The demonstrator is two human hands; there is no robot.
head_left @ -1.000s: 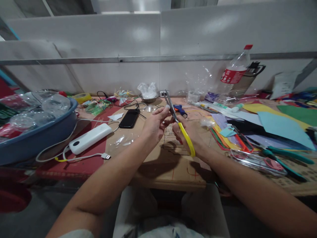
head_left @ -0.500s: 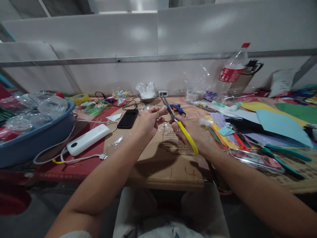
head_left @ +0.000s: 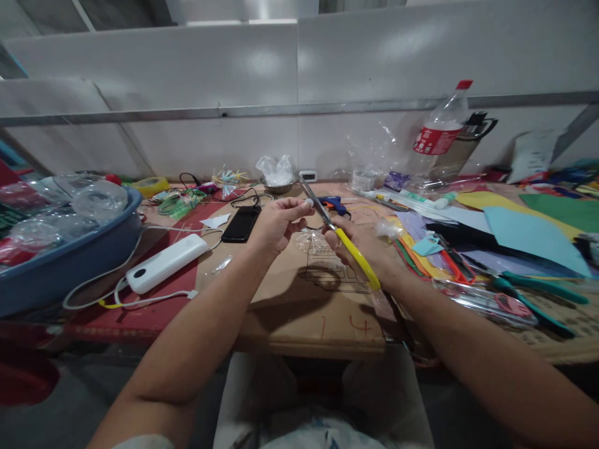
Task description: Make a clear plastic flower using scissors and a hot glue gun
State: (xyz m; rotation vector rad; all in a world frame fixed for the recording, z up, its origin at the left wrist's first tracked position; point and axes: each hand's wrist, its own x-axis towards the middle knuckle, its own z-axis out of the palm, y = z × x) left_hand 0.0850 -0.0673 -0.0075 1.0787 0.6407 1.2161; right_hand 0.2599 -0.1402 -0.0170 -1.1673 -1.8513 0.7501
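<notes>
Yellow-handled scissors (head_left: 353, 252) are gripped in my right hand (head_left: 358, 243), their metal blades pointing up and away to the left. My left hand (head_left: 281, 223) is pinched closed just left of the blades. A tiny pale bit shows at its thumb and fingertip, too small to name. Beneath the hands, a clear plastic piece (head_left: 311, 243) rests on the cardboard (head_left: 290, 312), which carries drawn lines and red marks. Behind the blades lies a blue glue gun (head_left: 337, 206), partly hidden.
On the left are a blue basin (head_left: 93, 243) of plastic pieces, a white power bank (head_left: 167, 264) with cables and a black phone (head_left: 241, 224). On the right lie coloured sheets (head_left: 533, 237), green-handled pliers (head_left: 538, 293) and a red-labelled bottle (head_left: 437, 138).
My left hand has shifted slightly left, away from the scissors. The scissors have tilted a little, their handle moving slightly right.
</notes>
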